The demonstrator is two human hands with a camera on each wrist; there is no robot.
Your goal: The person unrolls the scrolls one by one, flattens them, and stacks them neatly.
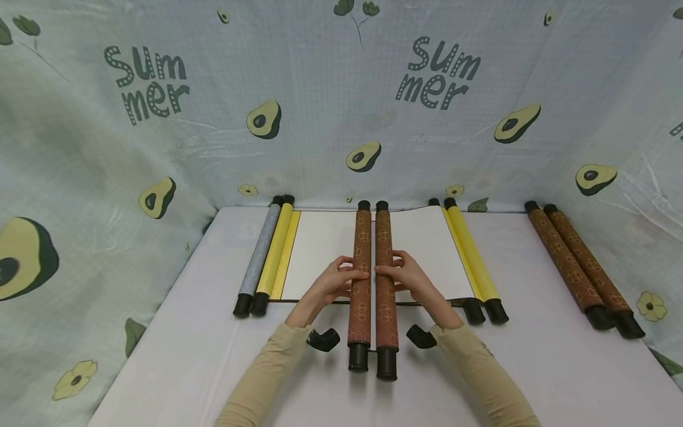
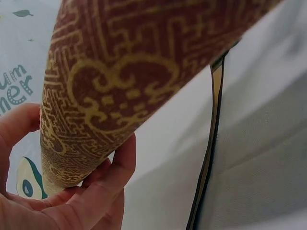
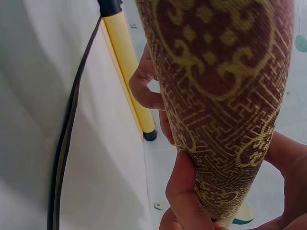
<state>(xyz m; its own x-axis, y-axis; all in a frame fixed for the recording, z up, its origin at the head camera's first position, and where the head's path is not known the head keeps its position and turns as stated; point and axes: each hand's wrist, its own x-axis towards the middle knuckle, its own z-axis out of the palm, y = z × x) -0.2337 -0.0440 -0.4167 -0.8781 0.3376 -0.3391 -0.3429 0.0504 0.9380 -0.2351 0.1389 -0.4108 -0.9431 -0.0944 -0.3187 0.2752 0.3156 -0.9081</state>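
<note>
Backdrop cloth (image 1: 320, 83), pale and lightly creased: placed behind the white sheet and to both sides of it; printed with avocados, flowers, leaves and the word "Summer".

Bench (image 1: 171, 356), whitish: set beneath the white sheet and extended beyond it to left and right; its far edge is met by the cloth; soft shadows are cast on the near side of the sheet.

White sheet (image 1: 322, 243): laid flat, dark-lined along its near edge, bordered at its left by a yellow strip (image 1: 285, 255).

Brown rolls, patterned, black-capped, two: left held roll (image 1: 360, 308) and right held roll (image 1: 385, 314), held side by side over the middle of the sheet, a narrow gap between them, near ends projected past its near edge.

Brown pair (image 1: 565, 261), similar: laid well to the right of the sheet.

Yellow rolls, two: one (image 1: 275, 252) at the sheet's left side, one (image 1: 473, 258) at its right.

Grey roll (image 1: 261, 252): laid beside the left yellow roll, outward from the sheet.

Beige sleeves (image 1: 267, 373): seen on the sheet's near side.

Hands, two, apart: left held roll gripped by the left hand (image 1: 336, 279), right held roll by the right hand (image 1: 408, 276), both above the sheet.
</note>
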